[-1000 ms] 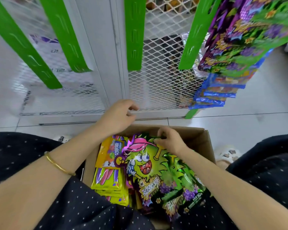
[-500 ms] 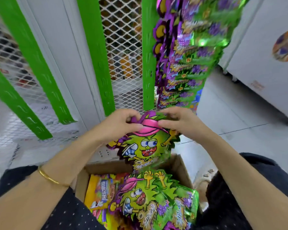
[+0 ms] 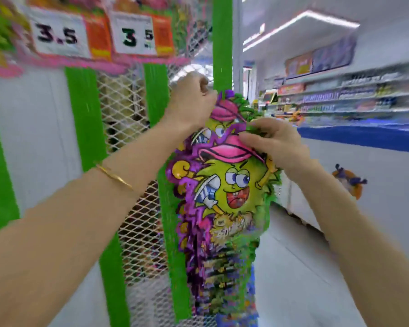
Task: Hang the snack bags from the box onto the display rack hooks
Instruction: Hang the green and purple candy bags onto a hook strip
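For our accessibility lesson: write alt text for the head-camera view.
A right hand pinches the top of a cartoon-faced snack bag in front of a hanging column of matching bags on a green rack strip; the left hand curls just above. Price tags read 3.5.

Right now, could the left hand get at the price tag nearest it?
Probably yes: the left hand is raised just below the tag with nothing between, though its fingers are curled by the bags.
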Tool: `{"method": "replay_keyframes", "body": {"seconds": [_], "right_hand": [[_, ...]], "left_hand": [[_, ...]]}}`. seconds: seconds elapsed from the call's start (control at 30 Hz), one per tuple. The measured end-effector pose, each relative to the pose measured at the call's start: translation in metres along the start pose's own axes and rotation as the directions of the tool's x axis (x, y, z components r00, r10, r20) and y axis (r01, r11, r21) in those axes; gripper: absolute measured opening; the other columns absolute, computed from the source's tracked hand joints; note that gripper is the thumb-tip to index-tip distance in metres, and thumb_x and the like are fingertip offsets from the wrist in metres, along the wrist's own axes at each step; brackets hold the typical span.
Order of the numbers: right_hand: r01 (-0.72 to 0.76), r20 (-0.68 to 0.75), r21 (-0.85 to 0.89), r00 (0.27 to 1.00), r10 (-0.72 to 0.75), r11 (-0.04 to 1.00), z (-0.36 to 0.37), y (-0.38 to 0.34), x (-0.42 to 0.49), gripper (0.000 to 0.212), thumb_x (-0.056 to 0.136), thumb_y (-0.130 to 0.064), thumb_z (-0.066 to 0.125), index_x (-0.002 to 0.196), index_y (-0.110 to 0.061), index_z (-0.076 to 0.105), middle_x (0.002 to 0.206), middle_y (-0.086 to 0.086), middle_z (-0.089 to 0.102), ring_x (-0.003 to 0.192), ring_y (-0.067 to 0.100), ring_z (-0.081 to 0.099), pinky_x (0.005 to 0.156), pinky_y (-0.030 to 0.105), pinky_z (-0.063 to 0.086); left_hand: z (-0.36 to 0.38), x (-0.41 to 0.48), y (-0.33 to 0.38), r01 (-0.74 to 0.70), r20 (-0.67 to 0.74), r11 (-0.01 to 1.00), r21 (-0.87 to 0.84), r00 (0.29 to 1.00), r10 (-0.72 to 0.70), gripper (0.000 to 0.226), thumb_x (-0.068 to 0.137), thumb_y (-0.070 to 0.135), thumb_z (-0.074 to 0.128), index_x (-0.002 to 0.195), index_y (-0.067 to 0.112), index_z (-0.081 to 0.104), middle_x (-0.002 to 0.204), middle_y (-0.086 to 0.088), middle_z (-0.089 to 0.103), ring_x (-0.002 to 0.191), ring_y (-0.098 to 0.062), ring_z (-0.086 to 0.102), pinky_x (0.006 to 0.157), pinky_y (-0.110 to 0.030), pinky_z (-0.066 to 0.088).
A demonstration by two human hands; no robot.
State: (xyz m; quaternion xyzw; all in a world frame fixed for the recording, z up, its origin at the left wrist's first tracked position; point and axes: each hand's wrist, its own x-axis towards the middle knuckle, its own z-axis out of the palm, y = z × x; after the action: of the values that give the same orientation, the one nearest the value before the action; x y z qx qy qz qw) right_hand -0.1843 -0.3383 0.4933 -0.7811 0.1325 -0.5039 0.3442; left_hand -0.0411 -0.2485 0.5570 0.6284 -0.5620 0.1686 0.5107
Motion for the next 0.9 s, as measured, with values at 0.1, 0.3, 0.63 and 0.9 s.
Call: {"method": "replay_keyframes", "body": {"seconds": [0.1,0.3,0.63,0.9], "right_hand": [[0.092,-0.029,-0.027,0.995,-0.093,0.995,-0.01,-0.02,0.04,0.016,0.084,-0.015,0.067,0.078,-0.029,0.062,0.076,-0.008,0.064,0.061,-0.001,0.06,0.061,0.017,0.053],[0.205,-0.15,-0.171,0.961,-0.231,0.964,-0.008,-0.034,0.107,0.007,0.085,-0.021,0.066,0.087,-0.024,0.06,0.074,-0.014,0.058,0.071,0.005,0.055,0.068,0.021,0.045],[0.161,-0.187,-0.474,0.942,-0.277,0.866,0.004,-0.033,0.152,0.018,0.086,-0.036,0.061,0.094,-0.021,0.062,0.084,-0.002,0.059,0.083,0.022,0.057,0.069,0.03,0.042],[0.118,-0.182,-0.55,0.949,-0.256,0.827,-0.001,-0.033,0.156,0.019,0.085,-0.04,0.062,0.083,-0.023,0.053,0.078,-0.002,0.055,0.078,0.022,0.054,0.061,0.028,0.034]], "left_hand": [[0.001,0.046,0.005,0.055,-0.028,0.998,0.032,0.998,-0.054,0.032,0.091,0.02,0.05,0.119,0.004,0.05,0.113,-0.01,0.055,0.104,-0.023,0.053,0.093,-0.035,0.042],[-0.012,0.101,0.017,0.237,0.088,0.971,-0.033,0.968,-0.233,0.014,0.093,0.013,0.045,0.083,0.007,0.052,0.07,-0.005,0.049,0.053,-0.01,0.047,0.05,-0.02,0.037],[-0.017,0.127,0.02,0.278,0.254,0.96,0.039,0.926,-0.279,0.028,0.097,0.034,0.046,0.093,0.01,0.059,0.086,-0.001,0.052,0.073,-0.012,0.046,0.073,-0.024,0.043],[-0.005,0.135,0.011,0.353,0.195,0.935,-0.028,0.919,-0.341,0.019,0.089,0.026,0.06,0.09,0.007,0.059,0.113,-0.011,0.064,0.086,-0.019,0.055,0.083,-0.032,0.05]]}}
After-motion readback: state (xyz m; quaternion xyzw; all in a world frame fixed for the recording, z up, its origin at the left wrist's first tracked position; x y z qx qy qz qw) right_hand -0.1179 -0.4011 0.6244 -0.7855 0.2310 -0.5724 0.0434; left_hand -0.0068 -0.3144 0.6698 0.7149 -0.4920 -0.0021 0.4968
